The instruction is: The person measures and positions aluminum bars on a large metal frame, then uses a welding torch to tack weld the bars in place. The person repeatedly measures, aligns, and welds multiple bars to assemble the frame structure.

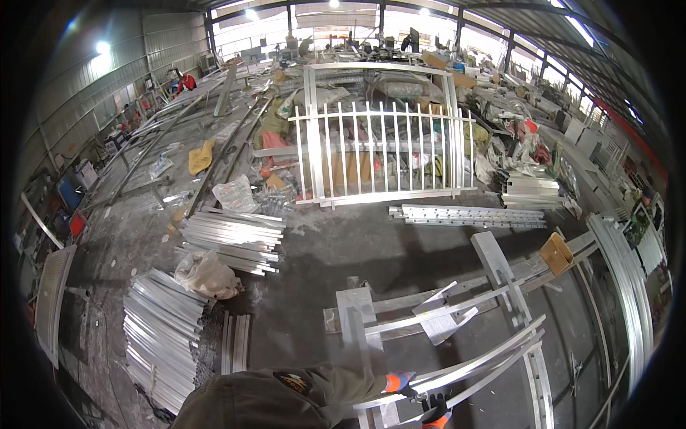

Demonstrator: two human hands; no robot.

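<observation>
Both of my hands are low in the picture, right of the middle, in dark gloves with orange parts. My left hand (pixel 401 384) reaches over from a dark green sleeve (pixel 293 393) and is closed on a long silver metal rail (pixel 475 367). Just right of it and nearer the lower edge is my right hand (pixel 435 411), its dark fingers curled beside a small shiny piece between the hands. What those fingers hold is too small to make out. A second rail (pixel 500 368) runs alongside the first, and both lie across metal supports (pixel 536 375).
A white barred frame (pixel 386 194) stands ahead. Bundles of silver profiles (pixel 161 332) lie on the left, with a white sack (pixel 207 275) by them. A brown box (pixel 556 254) sits on the right end of the bench. Long profiles (pixel 623 293) stretch along the right.
</observation>
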